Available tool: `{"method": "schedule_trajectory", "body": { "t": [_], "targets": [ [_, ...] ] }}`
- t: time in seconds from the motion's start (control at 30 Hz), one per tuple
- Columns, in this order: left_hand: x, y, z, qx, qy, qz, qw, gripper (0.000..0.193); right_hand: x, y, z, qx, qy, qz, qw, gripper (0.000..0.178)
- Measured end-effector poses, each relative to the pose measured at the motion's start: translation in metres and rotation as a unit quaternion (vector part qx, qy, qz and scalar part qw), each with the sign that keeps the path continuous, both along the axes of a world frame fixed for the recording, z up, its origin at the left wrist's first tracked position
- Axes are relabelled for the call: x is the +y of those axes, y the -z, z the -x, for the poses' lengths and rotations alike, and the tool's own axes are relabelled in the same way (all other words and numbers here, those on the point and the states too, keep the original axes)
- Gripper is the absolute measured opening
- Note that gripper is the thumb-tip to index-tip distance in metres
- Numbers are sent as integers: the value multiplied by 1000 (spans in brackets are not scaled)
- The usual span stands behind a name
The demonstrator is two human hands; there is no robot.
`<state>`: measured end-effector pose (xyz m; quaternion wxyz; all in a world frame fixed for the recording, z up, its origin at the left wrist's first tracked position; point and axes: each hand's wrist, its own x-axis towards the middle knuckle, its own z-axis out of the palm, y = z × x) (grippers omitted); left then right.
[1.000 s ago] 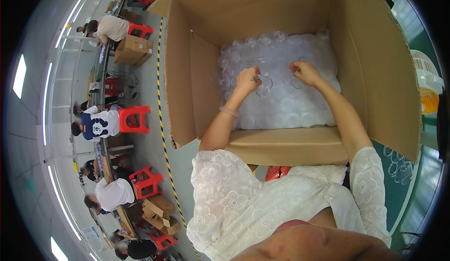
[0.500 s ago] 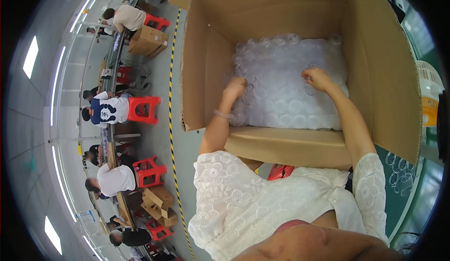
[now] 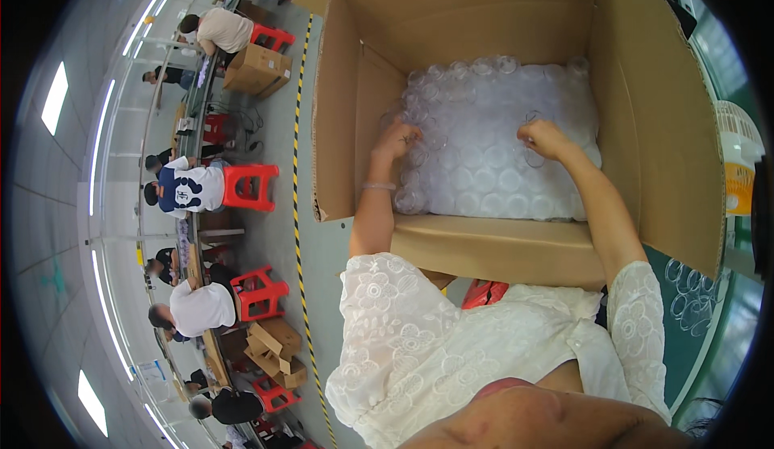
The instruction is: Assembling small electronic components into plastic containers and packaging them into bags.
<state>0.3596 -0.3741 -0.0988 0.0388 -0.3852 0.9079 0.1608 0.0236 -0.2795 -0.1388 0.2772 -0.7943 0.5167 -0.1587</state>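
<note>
Inside a big open cardboard box [image 3: 476,22], clear round plastic pieces [image 3: 472,179] lie packed in rows. Many look hazy, perhaps under a thin translucent layer; I cannot tell. My left hand [image 3: 395,139] is at the left side of the rows, its fingers closed round clear round plastic pieces beside the box wall. Over the right part of the rows, my right hand [image 3: 543,138] pinches a clear round plastic piece [image 3: 532,157], whose thin rim shows by the fingertips. How many pieces each hand has is hard to make out.
The box's near flap [image 3: 492,239] folds toward me. At the right, more clear round pieces [image 3: 689,300] lie on a green surface, near a white and yellow fan-like thing [image 3: 735,159]. Leftward, past a striped floor line [image 3: 297,207], people sit on red stools [image 3: 248,187] along a bench.
My left hand has moved slightly left and away from me, toward the box's left wall. My right hand has hardly moved.
</note>
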Motion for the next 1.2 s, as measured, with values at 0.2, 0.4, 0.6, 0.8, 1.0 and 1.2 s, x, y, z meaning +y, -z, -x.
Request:
{"method": "schedule_trajectory", "body": {
  "t": [0.2, 0.4, 0.6, 0.8, 1.0, 1.2],
  "targets": [
    [13, -23, 26, -27, -172, 33, 984, 17, 6, 10, 10, 27, -4, 16, 999, 15],
    [0, -10, 15, 23, -97, 60, 993, 14, 5, 8, 6, 43, -5, 7, 999, 15],
    [-9, 14, 14, 110, -96, 66, 987, 13, 2, 4, 5, 48, -5, 6, 999, 15],
    [-13, 13, 9, 81, -52, 99, 990, 13, 0, 6, 4, 89, -31, 1, 996, 18],
    [-6, 0, 6, 197, -62, -6, 978, 11, -3, -15, -1, 48, -11, 65, 997, 13],
    [35, -100, 38, 180, -6, 65, 981, 11, 14, -127, -29, 54, 4, 143, 988, 8]
  ]
}}
